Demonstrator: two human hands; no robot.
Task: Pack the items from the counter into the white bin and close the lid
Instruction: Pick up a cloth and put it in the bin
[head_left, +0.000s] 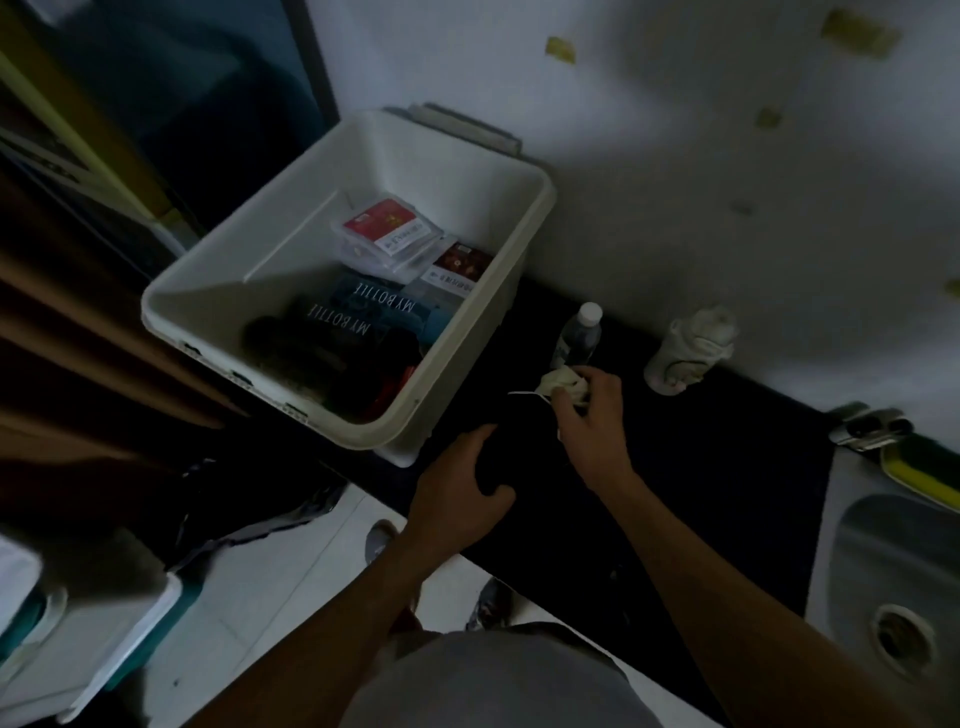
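Left hand (460, 480) grips black item (522, 441) near white bin (249, 244); right hand (597, 421) pinches pale wad (560, 382).

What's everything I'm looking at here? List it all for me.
white bin: one, white, open, at counter's left end
clear cases: at least two, red-labelled, inside bin
MY BOTTLE packs: two, dark blue, inside bin
water bottle: one, clear, white cap, counter beside bin
pale container: one, whitish, counter by wall
counter: one, black
sink: one, steel, far right
sponge: one, yellow-green, sink's edge
black item: one, black, under left hand
crumpled wad: one, pale, in right hand
left hand: grips black item
right hand: pinches crumpled wad
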